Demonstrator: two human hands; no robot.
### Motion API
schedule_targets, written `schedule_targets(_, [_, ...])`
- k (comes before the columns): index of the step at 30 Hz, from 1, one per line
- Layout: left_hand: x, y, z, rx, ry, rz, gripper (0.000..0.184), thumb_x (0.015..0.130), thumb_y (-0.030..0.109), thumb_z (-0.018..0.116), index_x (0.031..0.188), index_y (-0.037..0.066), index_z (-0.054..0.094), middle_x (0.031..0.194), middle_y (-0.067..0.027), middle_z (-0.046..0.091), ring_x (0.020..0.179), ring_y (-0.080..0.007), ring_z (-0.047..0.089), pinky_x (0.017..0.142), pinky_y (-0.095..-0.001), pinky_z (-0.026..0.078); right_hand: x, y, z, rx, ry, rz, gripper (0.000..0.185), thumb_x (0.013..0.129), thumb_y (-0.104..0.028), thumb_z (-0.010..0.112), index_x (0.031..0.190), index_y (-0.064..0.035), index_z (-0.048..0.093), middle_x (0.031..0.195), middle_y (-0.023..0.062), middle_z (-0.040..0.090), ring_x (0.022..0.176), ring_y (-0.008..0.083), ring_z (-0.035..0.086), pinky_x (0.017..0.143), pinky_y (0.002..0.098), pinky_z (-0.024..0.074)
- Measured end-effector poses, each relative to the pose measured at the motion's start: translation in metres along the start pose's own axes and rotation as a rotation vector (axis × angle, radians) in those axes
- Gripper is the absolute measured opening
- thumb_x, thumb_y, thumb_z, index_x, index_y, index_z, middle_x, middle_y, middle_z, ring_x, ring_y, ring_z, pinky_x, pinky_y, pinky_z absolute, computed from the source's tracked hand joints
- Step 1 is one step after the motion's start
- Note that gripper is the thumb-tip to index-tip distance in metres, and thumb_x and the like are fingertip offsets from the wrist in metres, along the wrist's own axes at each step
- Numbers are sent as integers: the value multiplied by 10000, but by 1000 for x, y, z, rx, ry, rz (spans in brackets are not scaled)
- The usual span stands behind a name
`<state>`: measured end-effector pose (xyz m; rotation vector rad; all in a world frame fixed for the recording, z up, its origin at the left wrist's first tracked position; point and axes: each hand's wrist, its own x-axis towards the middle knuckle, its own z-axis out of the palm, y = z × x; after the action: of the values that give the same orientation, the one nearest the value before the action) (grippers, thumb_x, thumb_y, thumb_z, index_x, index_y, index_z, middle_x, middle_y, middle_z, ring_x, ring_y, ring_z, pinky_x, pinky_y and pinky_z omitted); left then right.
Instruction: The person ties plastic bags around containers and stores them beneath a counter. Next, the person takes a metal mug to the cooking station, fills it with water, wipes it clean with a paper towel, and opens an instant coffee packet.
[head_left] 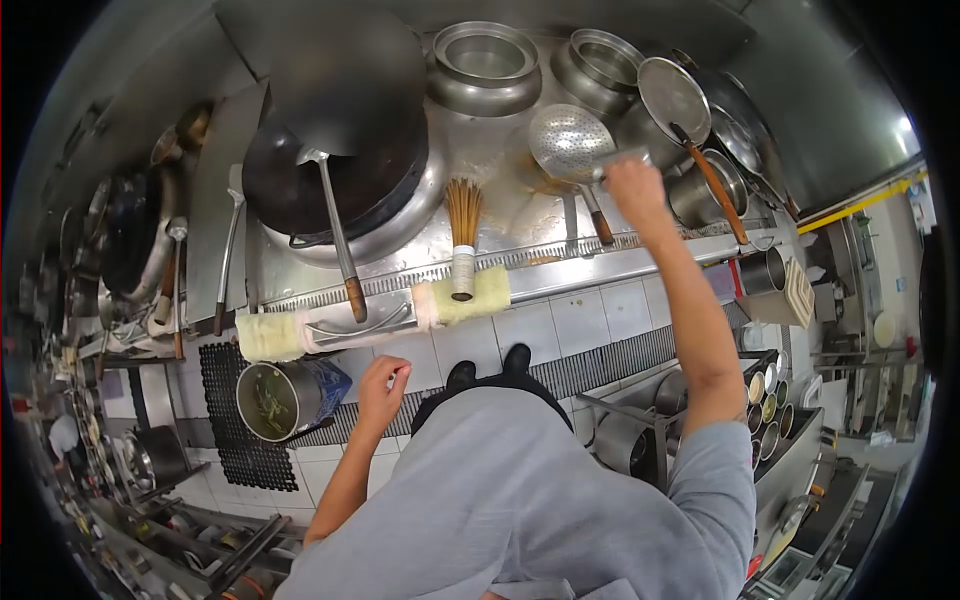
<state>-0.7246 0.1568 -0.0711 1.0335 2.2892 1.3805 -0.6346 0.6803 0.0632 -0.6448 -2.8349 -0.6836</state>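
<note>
My right hand (634,190) is closed over the back of the stove, and a small shiny metal object (607,163) shows at its fingers, too blurred to name. Just left of it lies a perforated skimmer (571,143), its wooden handle pointing toward me. My left hand (380,392) hangs low in front of the stove, fingers curled in a loose fist, with nothing visible in it. A bamboo wok brush (464,235) rests across the front rail on a yellowish towel (490,290). Left of the brush, a ladle (335,225) leans over the big black wok (275,175).
Metal pots (486,65) stand along the back. A strainer (674,98) with a wooden handle sits at the right. On the floor at left, a pot (268,400) with greens stands by a black mat (235,440). Several seasoning containers (770,408) are at my right.
</note>
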Motion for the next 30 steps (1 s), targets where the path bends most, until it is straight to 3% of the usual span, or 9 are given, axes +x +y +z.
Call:
schedule_targets(4, [-1,6,14,-47,69,-128,100,917,55,676,1003,14,704,925,-104,700,816,-243,665,687,-330,522,27,29,-33,246,219,154,228,929,-319,691,975,-95,701,885,136,724,855,329,716,672,425,571])
schedule_targets(7, [23,30,41,-115,68,-138,180,915,50,675,1091,19,700,952,-100,700,833,-223,670,694,-318,527,20,14,1,699,222,428,237,973,-319,650,944,-87,686,800,154,676,731,319,698,677,416,546])
schedule_targets(11, [86,72,75,-159,-24,-107,254,915,59,680,1167,29,684,1026,-109,690,868,-225,673,747,-328,532,-23,-31,118,1882,-122,500,168,976,-236,713,970,-97,617,812,-28,604,719,93,619,665,276,493])
schedule_targets(14, [121,105,93,-112,-112,-70,256,925,61,673,1180,50,693,1070,-105,681,927,-211,672,762,-320,521,-50,-69,126,2036,-252,415,140,964,-162,712,999,-56,628,907,1,646,884,112,649,848,253,492])
schedule_targets(19, [147,128,116,49,-175,-9,265,910,63,688,1175,55,688,1099,-113,666,1004,-251,660,838,-345,511,-49,-75,111,2233,-324,116,116,913,-23,699,964,-20,595,956,16,591,900,104,577,842,240,475])
schedule_targets(21, [151,120,123,100,-198,23,366,871,88,731,1225,48,648,1161,-139,647,1071,-307,637,921,-400,508,-42,-71,111,2262,-374,-17,134,882,26,686,951,-8,577,990,37,570,929,118,559,854,255,467])
schedule_targets(24, [157,119,130,20,13,-198,699,784,156,837,1400,58,521,1331,-162,593,1213,-325,594,1018,-400,481,-37,-64,115,2148,-544,-181,188,832,102,656,948,0,550,1033,64,554,989,152,546,884,281,456])
schedule_targets(28, [161,115,117,-129,-190,-111,1066,664,231,944,1542,72,361,1516,-137,474,1397,-289,467,1175,-377,358,-46,-97,103,2100,-619,-389,144,866,-30,699,965,-17,595,936,18,577,863,103,539,771,274,462])
schedule_targets(30, [143,109,114,-315,-137,-215,1047,617,253,989,1471,45,421,1473,-125,496,1370,-240,480,1142,-379,380,-53,-113,87,2073,-836,-438,186,885,-77,714,1027,-42,599,979,12,582,916,106,536,828,293,475])
